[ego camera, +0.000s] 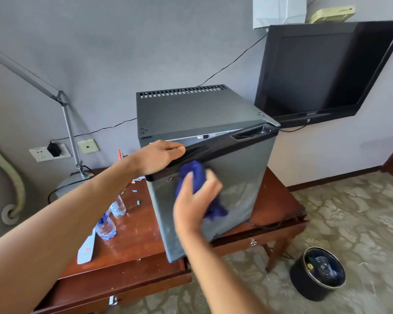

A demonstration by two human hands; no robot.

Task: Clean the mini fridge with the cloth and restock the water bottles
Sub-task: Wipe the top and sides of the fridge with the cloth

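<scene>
Mini fridge [204, 114] on wooden desk [132, 252], door [213, 191] ajar. Right hand [195, 207] grips blue cloth [197, 189] against the door front; left hand [161, 158] rests on door's top edge, fingers curled over it. Dusty smears remain on the door. Two water bottles [110, 219] stand on the desk, just left of the fridge. Judgement: wiping midway, restocking not begun.

Cloth [197, 189] blue; fridge [200, 112] dark grey; desk [132, 250] red-brown wood; carpet [349, 214] beige floral, probably; bin [313, 284] black.
</scene>
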